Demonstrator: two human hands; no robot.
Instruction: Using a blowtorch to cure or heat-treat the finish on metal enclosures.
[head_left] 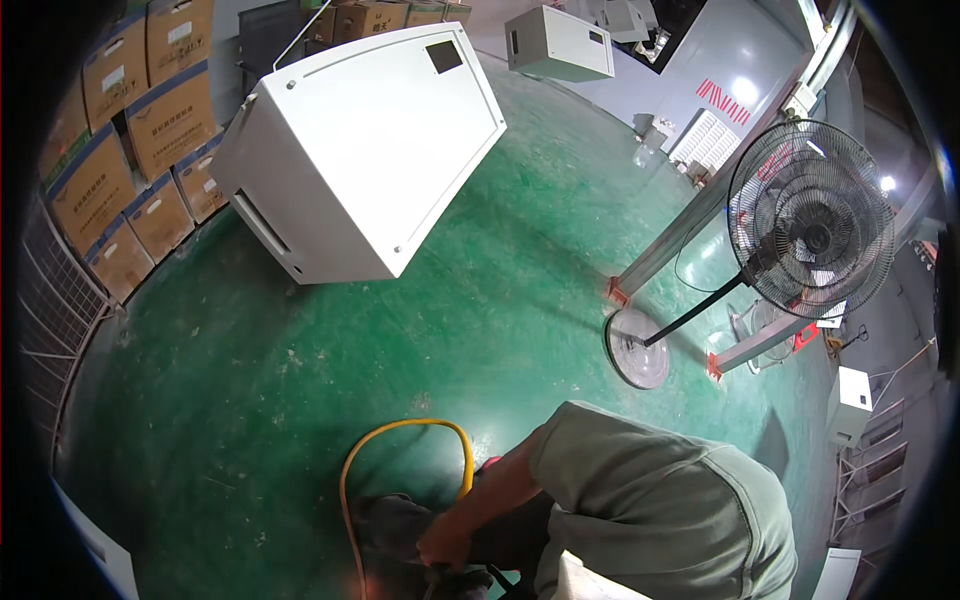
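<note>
A bare forearm reaches down and left from a grey-green short sleeve (590,455) at the bottom. I take it as my right arm. My right hand (445,543) is low, beside dark trousers (392,522). Its fingers look curled against a dark thing that I cannot make out. Just above and left of the hand, a yellow hose (405,424) loops over the green floor (300,390). One end of the loop passes behind the forearm, near a small red spot. My left hand does not show. Ahead hangs a large white metal cabinet (370,140), tilted, with a square cutout and a side slot.
Stacked cardboard boxes (165,120) and a wire mesh frame (65,300) line the left. A black pedestal fan (812,220) on a round base (637,348) stands right, beside metal posts (670,240). Another white cabinet (558,45) hangs farther back; more white boxes (850,405) are right.
</note>
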